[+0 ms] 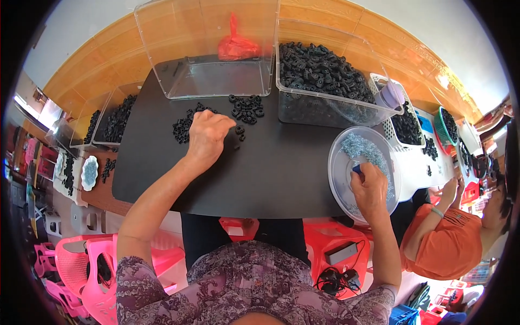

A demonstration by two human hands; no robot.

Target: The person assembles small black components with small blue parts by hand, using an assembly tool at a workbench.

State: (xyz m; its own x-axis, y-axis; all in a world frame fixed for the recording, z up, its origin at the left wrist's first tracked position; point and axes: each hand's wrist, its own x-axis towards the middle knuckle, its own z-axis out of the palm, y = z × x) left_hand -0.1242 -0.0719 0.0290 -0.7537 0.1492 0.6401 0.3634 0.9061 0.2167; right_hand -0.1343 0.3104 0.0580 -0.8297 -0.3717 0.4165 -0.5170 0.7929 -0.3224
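My left hand (207, 135) is over the dark table with its fingers pinched together. Whatever is between its fingertips is too small to make out. Right by those fingertips lie a few small black plastic parts (240, 130). A heap of black parts (182, 130) sits partly behind this hand, and another black pile (247, 109) lies beyond it. My right hand (371, 189) is closed around a small blue object (357, 169), mostly hidden by the fingers. It is above a round clear plastic dish (337, 187) that holds many tiny pale-blue, see-through pieces (362, 146).
At the back stand a clear bin (216, 96) with a red plastic bag (237, 47) seen through it, and a clear bin full of black parts (322, 67). A white basket (406, 124) is on the right. A co-worker in orange (447, 238) sits at right. Pink chairs (100, 271) are at left.
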